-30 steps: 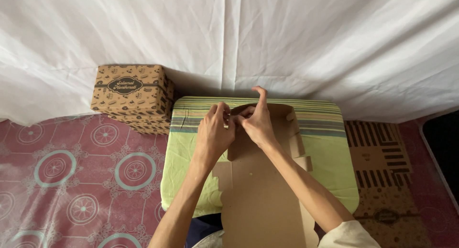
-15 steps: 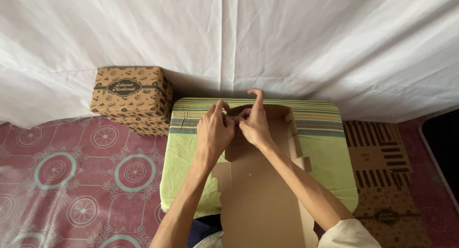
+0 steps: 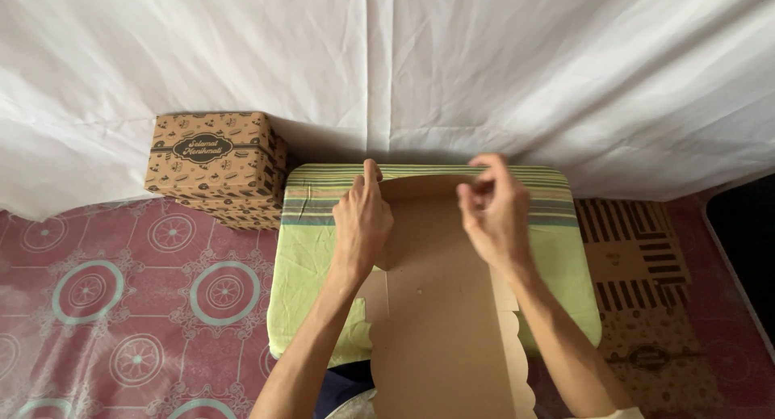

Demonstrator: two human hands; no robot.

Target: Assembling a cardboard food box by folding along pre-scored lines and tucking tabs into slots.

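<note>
A flat brown cardboard box blank point(image 3: 440, 306) lies unfolded on a green striped cushion point(image 3: 311, 249) in front of me. My left hand point(image 3: 363, 221) presses on the blank's far left corner, fingers together and pointing away. Over the far right part of the blank hovers my right hand point(image 3: 492, 213), fingers curled with the tips pinched near the far edge; whether it grips the cardboard is unclear.
A folded printed brown cardboard box point(image 3: 214, 165) stands at the back left on another like it. Flat printed box blanks point(image 3: 646, 282) lie at the right. A white sheet point(image 3: 387, 64) hangs behind. A pink patterned mat point(image 3: 121, 306) covers the floor.
Both hands were close together at the blank's far middle; now they have spread apart, the left to the left corner, the right to the right side.
</note>
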